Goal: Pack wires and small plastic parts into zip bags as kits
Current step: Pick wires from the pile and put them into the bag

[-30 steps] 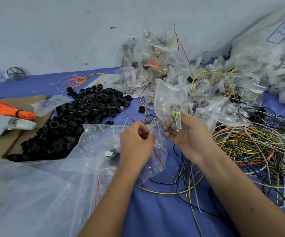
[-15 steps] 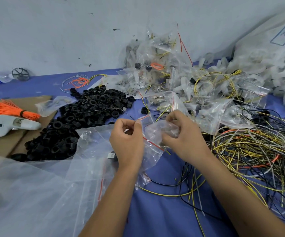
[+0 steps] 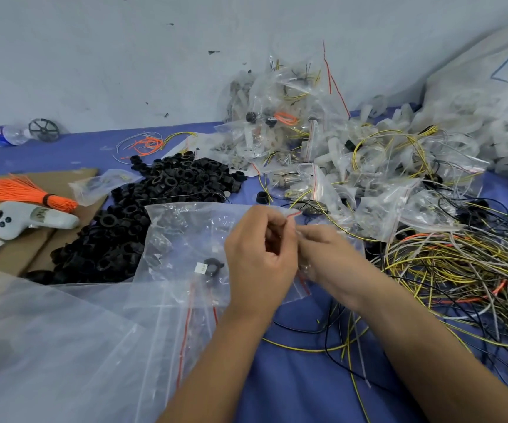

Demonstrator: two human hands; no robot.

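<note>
A small zip bag [image 3: 295, 227] sits between the person's two hands, raised just above the blue table cover [image 3: 301, 389], its red-lined mouth showing by the fingertips at the top. The film is thin, limp and slick, so it will crumple and slide rather than hold a shape; the safest place to take it is judged to be the stiffer zip strip at the mouth, with one pinch on each side, since the loose film below offers nothing firm. Its contents are light, and motion blur hides exactly what is inside.

The left hand [image 3: 258, 257] has its fingers curled in, thumb and forefinger pressed together on the bag's top edge. The right hand [image 3: 329, 254] faces it, nearly touching, fingers bent and closed on the bag's other side; whether they are sealing the strip or only holding it cannot be told.

Under the left hand lies a larger clear bag [image 3: 185, 239] with a black part inside. Beyond it spreads a heap of black plastic rings [image 3: 142, 215]. Behind the hands rises a pile of filled bags [image 3: 322, 154], and to the right lies a tangle of wires [image 3: 460, 270] in yellow, black and grey.
</note>
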